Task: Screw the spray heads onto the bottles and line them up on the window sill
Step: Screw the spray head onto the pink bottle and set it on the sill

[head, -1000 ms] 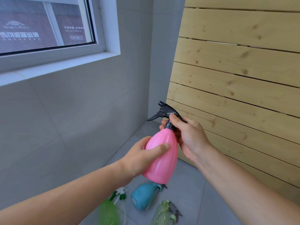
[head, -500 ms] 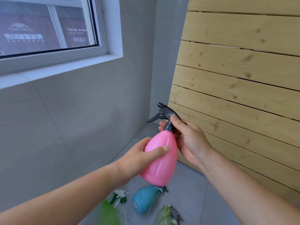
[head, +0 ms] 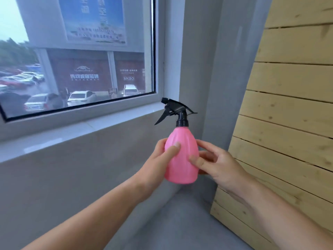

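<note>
The right hand (head: 219, 162) is no longer pinching the black spray head (head: 175, 110) as it was a second ago and is now cradling the pink bottle (head: 181, 156) low on its side, while the left hand (head: 158, 163) is wrapping the other flank, thumb across the front. The bottle is hovering upright below the window sill (head: 75, 130), near the corner. It is looking light, probably empty, smooth and slightly squeezable, so gripping the wide belly seems safest.

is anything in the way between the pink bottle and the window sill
Nothing visible. The pink bottle, with its black spray head on, is held upright by the left hand and right hand below and in front of the window sill, whose visible stretch is bare.
</note>
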The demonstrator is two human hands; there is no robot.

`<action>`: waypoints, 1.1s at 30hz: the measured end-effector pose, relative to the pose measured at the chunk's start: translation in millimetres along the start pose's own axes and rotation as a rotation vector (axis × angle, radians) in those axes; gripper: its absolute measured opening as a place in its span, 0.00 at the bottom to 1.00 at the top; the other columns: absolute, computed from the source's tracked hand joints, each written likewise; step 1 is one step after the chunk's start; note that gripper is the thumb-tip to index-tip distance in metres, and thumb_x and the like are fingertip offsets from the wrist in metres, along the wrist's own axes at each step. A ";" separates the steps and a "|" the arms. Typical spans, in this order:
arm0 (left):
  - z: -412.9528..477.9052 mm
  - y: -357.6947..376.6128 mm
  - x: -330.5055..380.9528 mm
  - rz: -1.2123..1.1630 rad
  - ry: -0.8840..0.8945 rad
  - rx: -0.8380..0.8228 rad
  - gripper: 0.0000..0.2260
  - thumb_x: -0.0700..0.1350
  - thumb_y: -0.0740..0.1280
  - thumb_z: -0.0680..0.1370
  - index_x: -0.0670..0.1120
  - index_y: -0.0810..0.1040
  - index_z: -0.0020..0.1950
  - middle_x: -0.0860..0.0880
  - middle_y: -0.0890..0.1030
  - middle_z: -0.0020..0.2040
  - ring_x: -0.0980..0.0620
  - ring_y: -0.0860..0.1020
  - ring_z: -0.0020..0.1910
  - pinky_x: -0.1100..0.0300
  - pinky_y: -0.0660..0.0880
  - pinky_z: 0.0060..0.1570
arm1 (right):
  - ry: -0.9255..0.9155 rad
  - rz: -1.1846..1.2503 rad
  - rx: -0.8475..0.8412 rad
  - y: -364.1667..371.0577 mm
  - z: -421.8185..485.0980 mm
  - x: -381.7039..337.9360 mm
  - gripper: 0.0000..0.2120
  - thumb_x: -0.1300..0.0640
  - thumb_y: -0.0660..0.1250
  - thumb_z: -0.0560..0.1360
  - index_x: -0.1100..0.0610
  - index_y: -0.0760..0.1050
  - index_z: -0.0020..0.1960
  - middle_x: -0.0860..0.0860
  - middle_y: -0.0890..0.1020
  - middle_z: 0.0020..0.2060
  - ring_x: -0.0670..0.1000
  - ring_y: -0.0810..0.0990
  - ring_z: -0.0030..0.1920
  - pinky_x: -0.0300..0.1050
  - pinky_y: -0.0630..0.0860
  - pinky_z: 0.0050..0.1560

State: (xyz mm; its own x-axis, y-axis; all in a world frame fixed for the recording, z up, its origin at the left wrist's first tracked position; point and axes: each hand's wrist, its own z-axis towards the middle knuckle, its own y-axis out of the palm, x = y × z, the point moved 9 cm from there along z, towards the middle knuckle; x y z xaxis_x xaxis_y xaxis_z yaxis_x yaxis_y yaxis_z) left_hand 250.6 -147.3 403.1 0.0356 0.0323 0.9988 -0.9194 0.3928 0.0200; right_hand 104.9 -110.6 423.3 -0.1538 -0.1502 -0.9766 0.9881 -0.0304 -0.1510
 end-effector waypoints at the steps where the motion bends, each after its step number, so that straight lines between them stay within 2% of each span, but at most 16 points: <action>1: 9.5 -10.4 7.2 0.005 0.013 0.014 0.23 0.57 0.68 0.74 0.54 0.72 0.68 0.49 0.81 0.66 0.49 0.80 0.64 0.48 0.79 0.62 | -0.010 0.020 -0.013 2.6 13.7 -6.6 0.25 0.53 0.73 0.71 0.49 0.74 0.68 0.55 0.86 0.53 0.54 0.85 0.54 0.51 0.81 0.56; 2: 20.1 -21.7 15.9 0.023 0.037 0.029 0.25 0.53 0.67 0.72 0.53 0.71 0.70 0.47 0.80 0.66 0.46 0.79 0.65 0.45 0.77 0.65 | -0.026 0.044 -0.024 6.0 29.0 -13.7 0.24 0.56 0.72 0.73 0.50 0.74 0.68 0.56 0.86 0.54 0.54 0.85 0.54 0.50 0.82 0.55; 5: 52.0 -50.1 49.1 0.123 0.119 0.075 0.32 0.49 0.69 0.70 0.50 0.68 0.75 0.45 0.79 0.66 0.45 0.80 0.64 0.47 0.77 0.64 | -0.085 0.091 -0.011 13.8 76.4 -36.7 0.22 0.60 0.69 0.76 0.52 0.73 0.69 0.56 0.86 0.53 0.51 0.85 0.49 0.46 0.83 0.53; 7: 75.4 -70.2 72.2 0.164 0.171 0.120 0.33 0.49 0.72 0.71 0.47 0.68 0.75 0.45 0.80 0.65 0.46 0.82 0.61 0.51 0.79 0.60 | -0.124 0.085 0.024 18.7 112.8 -51.5 0.21 0.61 0.67 0.78 0.52 0.72 0.69 0.54 0.85 0.50 0.50 0.84 0.47 0.44 0.82 0.53; 9: 99.3 -89.7 90.3 0.199 0.199 0.171 0.30 0.47 0.75 0.75 0.44 0.69 0.75 0.46 0.81 0.65 0.49 0.82 0.59 0.59 0.79 0.53 | -0.162 0.053 0.055 22.7 147.5 -65.5 0.20 0.60 0.65 0.79 0.50 0.71 0.70 0.53 0.84 0.48 0.51 0.84 0.49 0.47 0.81 0.57; 12: 133.0 -113.7 103.8 0.264 0.200 0.231 0.30 0.47 0.76 0.75 0.44 0.70 0.74 0.48 0.81 0.64 0.51 0.82 0.60 0.63 0.76 0.49 | -0.195 -0.001 0.074 28.9 196.4 -77.0 0.17 0.58 0.63 0.80 0.49 0.74 0.69 0.52 0.84 0.50 0.54 0.84 0.51 0.51 0.80 0.59; 16: 166.0 -135.3 108.2 0.288 0.197 0.304 0.30 0.46 0.78 0.74 0.43 0.72 0.73 0.45 0.82 0.63 0.46 0.83 0.59 0.56 0.78 0.56 | -0.204 -0.046 0.086 38.2 242.9 -72.9 0.16 0.52 0.64 0.78 0.45 0.77 0.66 0.49 0.84 0.56 0.52 0.84 0.55 0.54 0.78 0.62; 21: 189.4 -148.9 108.5 0.338 0.190 0.340 0.29 0.46 0.78 0.74 0.45 0.73 0.74 0.44 0.83 0.62 0.44 0.84 0.58 0.55 0.80 0.52 | -0.187 -0.058 0.118 44.4 272.8 -60.3 0.18 0.52 0.65 0.77 0.46 0.76 0.67 0.50 0.84 0.58 0.52 0.83 0.56 0.53 0.78 0.62; 25: 199.4 -159.0 102.7 0.397 0.163 0.392 0.34 0.48 0.79 0.72 0.48 0.71 0.76 0.43 0.83 0.65 0.43 0.83 0.60 0.46 0.79 0.63 | -0.165 -0.070 0.101 50.7 288.4 -52.5 0.19 0.50 0.65 0.76 0.46 0.75 0.67 0.50 0.83 0.59 0.52 0.83 0.57 0.53 0.77 0.64; 27: 200.6 -158.0 102.8 0.412 0.167 0.398 0.34 0.48 0.79 0.72 0.46 0.72 0.76 0.44 0.82 0.65 0.43 0.83 0.61 0.45 0.79 0.64 | -0.151 -0.071 0.100 52.5 291.8 -49.6 0.20 0.50 0.64 0.77 0.46 0.74 0.69 0.50 0.82 0.61 0.51 0.83 0.56 0.49 0.78 0.60; 31: 199.8 -154.3 102.7 0.470 0.162 0.427 0.31 0.50 0.77 0.74 0.46 0.73 0.76 0.45 0.83 0.65 0.44 0.82 0.61 0.48 0.79 0.64 | -0.132 -0.078 0.109 52.7 291.0 -44.9 0.20 0.52 0.63 0.78 0.47 0.72 0.71 0.49 0.83 0.59 0.46 0.83 0.48 0.38 0.75 0.43; 33: 198.6 -154.0 102.1 0.491 0.151 0.432 0.29 0.51 0.76 0.75 0.45 0.75 0.74 0.45 0.84 0.63 0.44 0.83 0.59 0.50 0.80 0.60 | -0.133 -0.113 0.117 52.0 289.6 -43.6 0.21 0.52 0.64 0.79 0.48 0.71 0.71 0.48 0.82 0.58 0.44 0.82 0.46 0.37 0.75 0.42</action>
State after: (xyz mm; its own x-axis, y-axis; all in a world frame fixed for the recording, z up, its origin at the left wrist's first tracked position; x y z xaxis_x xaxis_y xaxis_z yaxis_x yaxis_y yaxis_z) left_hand 318.0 -387.0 510.7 -0.4017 0.2536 0.8800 -0.9157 -0.1029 -0.3884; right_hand 160.9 -391.8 502.3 -0.2712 -0.2679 -0.9245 0.9580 -0.1678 -0.2324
